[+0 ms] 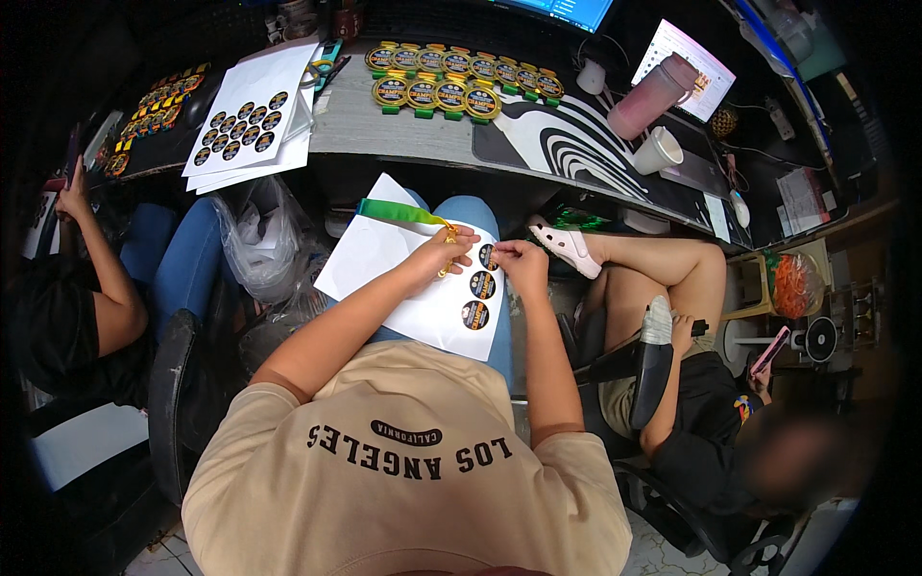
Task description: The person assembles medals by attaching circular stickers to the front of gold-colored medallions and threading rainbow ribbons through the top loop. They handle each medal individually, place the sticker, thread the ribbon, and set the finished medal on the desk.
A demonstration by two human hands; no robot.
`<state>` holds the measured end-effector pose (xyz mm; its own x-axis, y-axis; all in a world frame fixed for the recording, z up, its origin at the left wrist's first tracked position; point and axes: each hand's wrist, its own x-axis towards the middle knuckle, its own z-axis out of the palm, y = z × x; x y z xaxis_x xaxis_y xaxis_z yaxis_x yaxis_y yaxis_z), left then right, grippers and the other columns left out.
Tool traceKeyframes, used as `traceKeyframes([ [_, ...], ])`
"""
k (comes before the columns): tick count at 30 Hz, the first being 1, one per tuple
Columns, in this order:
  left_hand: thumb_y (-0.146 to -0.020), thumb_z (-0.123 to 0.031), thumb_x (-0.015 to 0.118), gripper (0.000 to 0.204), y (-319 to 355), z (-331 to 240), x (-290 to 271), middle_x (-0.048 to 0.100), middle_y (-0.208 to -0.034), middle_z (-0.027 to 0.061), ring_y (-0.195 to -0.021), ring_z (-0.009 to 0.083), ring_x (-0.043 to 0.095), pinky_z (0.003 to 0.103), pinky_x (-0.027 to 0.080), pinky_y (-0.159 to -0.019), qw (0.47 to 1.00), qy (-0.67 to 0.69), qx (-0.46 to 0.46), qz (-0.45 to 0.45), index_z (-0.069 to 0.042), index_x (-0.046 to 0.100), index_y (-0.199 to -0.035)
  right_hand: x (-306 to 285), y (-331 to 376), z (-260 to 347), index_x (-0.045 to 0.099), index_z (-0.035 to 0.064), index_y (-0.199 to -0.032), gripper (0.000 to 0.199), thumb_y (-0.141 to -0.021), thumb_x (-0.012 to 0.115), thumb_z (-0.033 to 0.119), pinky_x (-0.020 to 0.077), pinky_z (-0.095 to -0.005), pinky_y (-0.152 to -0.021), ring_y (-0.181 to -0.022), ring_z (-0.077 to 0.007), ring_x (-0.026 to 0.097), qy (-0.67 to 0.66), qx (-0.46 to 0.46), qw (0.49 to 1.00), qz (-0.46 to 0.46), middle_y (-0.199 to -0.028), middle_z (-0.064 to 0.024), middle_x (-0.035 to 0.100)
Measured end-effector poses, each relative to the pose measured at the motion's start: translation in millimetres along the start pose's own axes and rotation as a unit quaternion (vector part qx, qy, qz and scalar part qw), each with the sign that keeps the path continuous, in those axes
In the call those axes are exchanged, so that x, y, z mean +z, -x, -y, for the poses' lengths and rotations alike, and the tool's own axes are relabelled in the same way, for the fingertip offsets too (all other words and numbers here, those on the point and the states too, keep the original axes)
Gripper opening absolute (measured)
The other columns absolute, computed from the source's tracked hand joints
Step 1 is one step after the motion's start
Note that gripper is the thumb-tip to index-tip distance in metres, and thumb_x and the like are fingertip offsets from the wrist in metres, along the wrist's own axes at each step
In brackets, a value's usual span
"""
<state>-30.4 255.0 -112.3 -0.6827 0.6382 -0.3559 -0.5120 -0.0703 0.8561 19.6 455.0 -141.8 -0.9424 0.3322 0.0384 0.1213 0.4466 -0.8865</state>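
Resting on the person's lap, a white sticker sheet [403, 278] lies across blue jeans with three round dark stickers [479, 285] left in a column near its right edge. The right hand [520, 261] is pinched closed at the topmost sticker, fingertips on its rim. The left hand [437, 254] is closed around a small gold medal [448, 240], from which a green-and-yellow ribbon [399, 212] trails off to the left over the sheet.

By the look of it, the stickers are thin, light and floppy, likely to curl or stick to skin, so they are best lifted by a fingernail at the edge and held by the rim. The sheet is limp paper and will slide on the knee unless pinned. The medal seems small, stiff and smooth, and is safest gripped by its edge.

Further off, on the table [384, 130], more sticker sheets [250, 120] lie stacked at the left, and two rows of finished medals [451, 82] with round faces sit in the middle. A white cup [658, 151] and a pink tumbler [653, 96] stand to the right. Other people sit on either side.
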Motion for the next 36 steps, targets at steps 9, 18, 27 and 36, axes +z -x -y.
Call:
traceKeyframes([
  [9,-0.097,-0.021,0.051,0.032,-0.5,0.1,-0.1,0.057,-0.128,0.0023,-0.089,0.0099,0.057,0.026,0.047,-0.079,1.0,0.002,0.004,-0.004,-0.008,0.046,-0.125,-4.0,-17.7,-2.9,0.073,-0.0004,-0.084,0.02,-0.067,0.082,0.006,0.0503,-0.0252,-0.061,-0.062,-0.0117,0.062,0.021,0.02,0.998,0.059,-0.071,-0.0087,0.069],
  [18,-0.097,-0.021,0.051,0.031,2.2,-2.9,1.8,0.056,-0.129,0.0027,-0.089,0.01,0.057,0.026,0.047,-0.079,1.0,0.0,0.0,-0.004,-0.008,0.046,-0.125,-1.2,-9.6,4.8,0.07,-0.002,-0.078,0.017,-0.068,0.082,0.002,0.0463,-0.0216,-0.058,-0.062,-0.0063,0.055,0.019,0.009,1.0,0.022,-0.067,-0.0018,0.064],
  [27,-0.096,-0.023,0.052,0.033,2.0,-1.6,0.0,0.056,-0.127,0.0023,-0.09,0.0102,0.057,0.027,0.046,-0.079,1.0,0.0,0.004,0.0,-0.008,0.046,-0.126,3.1,3.1,16.6,0.071,-0.0013,-0.08,0.012,-0.072,0.077,0.004,0.0488,-0.0262,-0.059,-0.059,-0.0131,0.061,0.075,-0.013,0.997,-0.013,-0.067,-0.009,0.067],
  [36,-0.097,-0.022,0.05,0.031,1.7,-1.4,0.1,0.055,-0.13,0.0023,-0.091,0.01,0.057,0.027,0.046,-0.08,1.0,-0.005,-0.002,-0.002,-0.009,0.046,-0.125,6.1,17.3,21.9,0.067,-0.0001,-0.08,0.008,-0.075,0.072,0.005,0.0511,-0.0359,-0.062,-0.066,-0.0287,0.065,0.113,-0.086,0.988,-0.056,-0.077,-0.0172,0.066],
])
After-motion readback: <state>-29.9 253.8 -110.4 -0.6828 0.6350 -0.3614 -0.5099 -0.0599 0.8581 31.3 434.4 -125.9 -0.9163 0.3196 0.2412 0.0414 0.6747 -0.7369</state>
